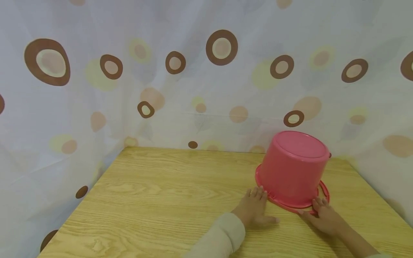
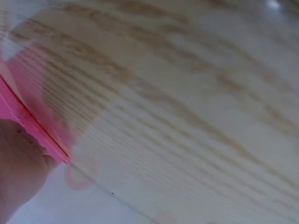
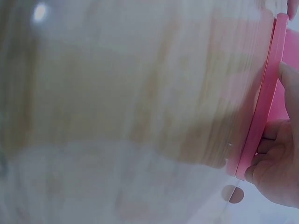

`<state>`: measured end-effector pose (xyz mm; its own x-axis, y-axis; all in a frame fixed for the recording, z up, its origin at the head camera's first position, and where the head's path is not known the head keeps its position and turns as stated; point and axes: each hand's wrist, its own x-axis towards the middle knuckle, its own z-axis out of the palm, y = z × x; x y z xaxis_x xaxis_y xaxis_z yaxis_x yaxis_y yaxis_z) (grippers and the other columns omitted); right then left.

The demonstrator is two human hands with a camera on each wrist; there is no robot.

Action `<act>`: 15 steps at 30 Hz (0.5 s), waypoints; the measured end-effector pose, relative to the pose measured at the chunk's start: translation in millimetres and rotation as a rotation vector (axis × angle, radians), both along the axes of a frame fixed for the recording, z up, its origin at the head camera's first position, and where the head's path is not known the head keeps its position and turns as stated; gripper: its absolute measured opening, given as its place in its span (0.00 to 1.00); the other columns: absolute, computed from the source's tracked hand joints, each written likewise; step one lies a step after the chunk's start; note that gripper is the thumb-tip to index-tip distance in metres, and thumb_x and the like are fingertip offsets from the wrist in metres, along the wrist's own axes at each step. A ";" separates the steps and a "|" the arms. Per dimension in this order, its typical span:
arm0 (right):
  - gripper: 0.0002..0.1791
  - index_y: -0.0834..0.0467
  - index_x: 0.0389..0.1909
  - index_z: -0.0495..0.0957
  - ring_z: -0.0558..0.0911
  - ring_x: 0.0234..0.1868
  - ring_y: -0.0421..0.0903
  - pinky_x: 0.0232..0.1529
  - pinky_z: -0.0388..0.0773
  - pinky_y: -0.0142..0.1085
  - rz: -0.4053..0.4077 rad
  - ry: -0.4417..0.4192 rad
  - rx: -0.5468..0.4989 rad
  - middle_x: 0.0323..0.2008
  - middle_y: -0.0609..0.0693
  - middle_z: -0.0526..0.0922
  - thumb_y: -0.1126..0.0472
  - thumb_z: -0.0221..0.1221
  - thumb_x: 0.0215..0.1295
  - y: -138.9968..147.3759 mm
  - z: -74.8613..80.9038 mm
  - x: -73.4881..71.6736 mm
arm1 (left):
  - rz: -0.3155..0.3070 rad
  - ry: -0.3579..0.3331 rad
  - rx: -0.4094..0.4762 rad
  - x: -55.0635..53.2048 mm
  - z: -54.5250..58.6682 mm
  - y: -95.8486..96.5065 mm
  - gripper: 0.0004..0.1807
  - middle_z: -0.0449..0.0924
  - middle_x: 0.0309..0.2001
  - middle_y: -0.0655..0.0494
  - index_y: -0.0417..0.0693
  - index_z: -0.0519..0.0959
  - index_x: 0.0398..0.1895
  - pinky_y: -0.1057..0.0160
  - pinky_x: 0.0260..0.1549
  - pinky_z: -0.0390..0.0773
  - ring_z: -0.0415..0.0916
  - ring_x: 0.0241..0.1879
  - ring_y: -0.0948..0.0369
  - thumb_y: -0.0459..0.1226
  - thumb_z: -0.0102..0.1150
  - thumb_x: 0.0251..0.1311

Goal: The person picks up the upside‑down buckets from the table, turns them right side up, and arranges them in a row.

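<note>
A pink bucket (image 1: pixel 292 175) stands upside down on the wooden table (image 1: pixel 155 200), towards its right side, base up and rim down. Its pink handle (image 1: pixel 324 190) lies around the rim at the right and front. My left hand (image 1: pixel 255 209) touches the rim at the front left, fingers extended and thumb spread over the tabletop. At the front right, my right hand (image 1: pixel 327 216) rests its fingers and thumb against the rim and handle. In the right wrist view the thumb (image 3: pixel 290 77) lies on the pink rim (image 3: pixel 261 112), with the fingers lower along it.
A pale curtain (image 1: pixel 200 82) with brown rings and coloured dots hangs behind the table and along both sides. The bucket is near the table's back edge. Bare wood stretches across the table's left and middle.
</note>
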<state>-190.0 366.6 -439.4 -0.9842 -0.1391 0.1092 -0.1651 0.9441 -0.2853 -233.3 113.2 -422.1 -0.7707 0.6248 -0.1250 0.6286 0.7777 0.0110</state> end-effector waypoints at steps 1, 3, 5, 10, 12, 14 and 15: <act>0.42 0.85 0.53 0.63 0.56 0.58 0.82 0.53 0.58 0.69 0.004 0.002 -0.005 0.58 0.83 0.59 0.45 0.53 0.63 -0.8 -0.1 0.4 | -0.001 -0.006 0.004 0.6 0.3 -1.0 0.48 0.42 0.74 0.59 0.54 0.46 0.73 0.65 0.70 0.47 0.40 0.73 0.63 0.72 0.29 0.55; 0.42 0.85 0.53 0.63 0.56 0.58 0.81 0.52 0.58 0.69 0.011 0.007 -0.012 0.58 0.82 0.59 0.45 0.53 0.63 -2.4 -0.2 0.9 | -0.003 -0.013 0.009 1.3 0.9 -2.7 0.48 0.42 0.74 0.59 0.54 0.46 0.73 0.65 0.70 0.47 0.40 0.74 0.62 0.72 0.29 0.56; 0.42 0.85 0.54 0.62 0.57 0.58 0.81 0.51 0.59 0.70 0.018 0.010 -0.021 0.59 0.81 0.59 0.45 0.53 0.63 -3.9 0.0 1.4 | 0.000 -0.021 0.013 1.1 0.8 -3.8 0.48 0.42 0.74 0.58 0.54 0.47 0.73 0.64 0.71 0.46 0.40 0.74 0.62 0.72 0.29 0.56; 0.44 0.84 0.55 0.61 0.56 0.59 0.80 0.51 0.59 0.71 0.013 -0.014 -0.031 0.60 0.80 0.58 0.43 0.52 0.63 -7.0 1.3 2.5 | 0.021 -0.027 0.009 -1.8 -0.8 -4.8 0.49 0.42 0.74 0.59 0.54 0.47 0.73 0.66 0.70 0.47 0.40 0.73 0.63 0.72 0.31 0.55; 0.44 0.84 0.56 0.61 0.56 0.60 0.79 0.52 0.58 0.71 0.009 -0.027 -0.032 0.60 0.80 0.58 0.43 0.52 0.63 -7.7 1.4 2.9 | 0.026 -0.024 0.005 -3.0 -0.9 -5.4 0.49 0.43 0.74 0.59 0.54 0.48 0.73 0.66 0.70 0.47 0.41 0.73 0.63 0.72 0.32 0.54; 0.44 0.83 0.56 0.60 0.55 0.60 0.79 0.52 0.58 0.71 0.008 -0.038 -0.033 0.61 0.80 0.57 0.43 0.52 0.63 -8.4 1.7 3.0 | 0.029 -0.020 0.006 -3.9 -0.9 -6.5 0.49 0.44 0.74 0.59 0.54 0.48 0.73 0.66 0.70 0.47 0.41 0.73 0.63 0.72 0.32 0.54; 0.44 0.83 0.57 0.60 0.55 0.60 0.79 0.52 0.58 0.71 0.009 -0.041 -0.033 0.61 0.80 0.57 0.42 0.52 0.63 -8.5 1.7 2.9 | 0.030 -0.021 0.006 -4.2 -0.9 -7.0 0.49 0.44 0.74 0.59 0.54 0.49 0.73 0.66 0.70 0.48 0.41 0.73 0.63 0.72 0.32 0.54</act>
<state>-187.1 358.0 -437.7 -0.9868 -0.1447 0.0731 -0.1607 0.9326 -0.3232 -237.4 106.2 -423.0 -0.7862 0.6025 -0.1379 0.6048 0.7958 0.0289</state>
